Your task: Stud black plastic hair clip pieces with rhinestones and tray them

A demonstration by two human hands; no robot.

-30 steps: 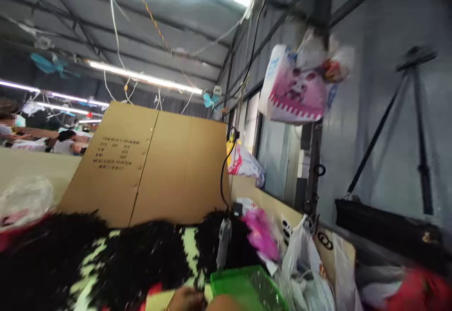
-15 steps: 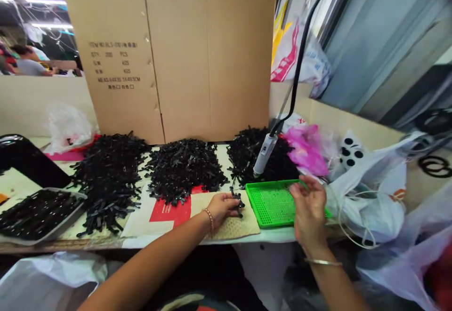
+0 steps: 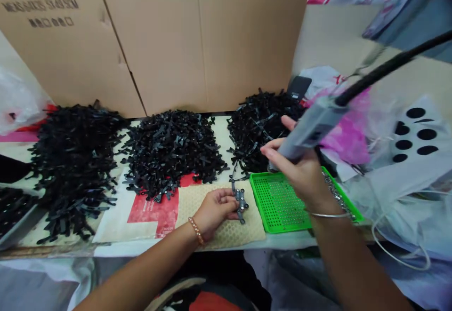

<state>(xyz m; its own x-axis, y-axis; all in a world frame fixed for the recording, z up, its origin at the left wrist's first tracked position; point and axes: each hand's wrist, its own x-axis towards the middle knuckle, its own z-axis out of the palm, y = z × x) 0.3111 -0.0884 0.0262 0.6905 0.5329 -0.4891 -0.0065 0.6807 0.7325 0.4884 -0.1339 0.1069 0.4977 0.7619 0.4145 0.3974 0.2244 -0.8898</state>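
My left hand [image 3: 219, 210] pinches a small black plastic part [image 3: 241, 200] with several screw holes, just over a cream textured mat [image 3: 219, 236]. My right hand [image 3: 305, 172] is around the lower body of a grey electric screwdriver [image 3: 310, 125], which hangs from a black cable. The thumb and fingers lie along its sides, and its tip points down and left, partly hidden by the fingers. Beneath that hand, a green perforated tray [image 3: 270, 224] holds small screws in its holes, with loose screws [image 3: 334, 191] along its right side.
Three piles of black plastic parts, a left pile [image 3: 76, 155], a middle pile [image 3: 173, 148] and a right pile [image 3: 261, 127], line the table's back. Behind them stands a cardboard sheet [image 3: 169, 43]. Plastic bags [image 3: 416, 174] crowd the right side. A filled container [image 3: 21, 221] sits far left.
My right hand has risen from the green tray to the electric screwdriver and closed around it. The left hand still holds the black part over the mat. The view has tilted down.
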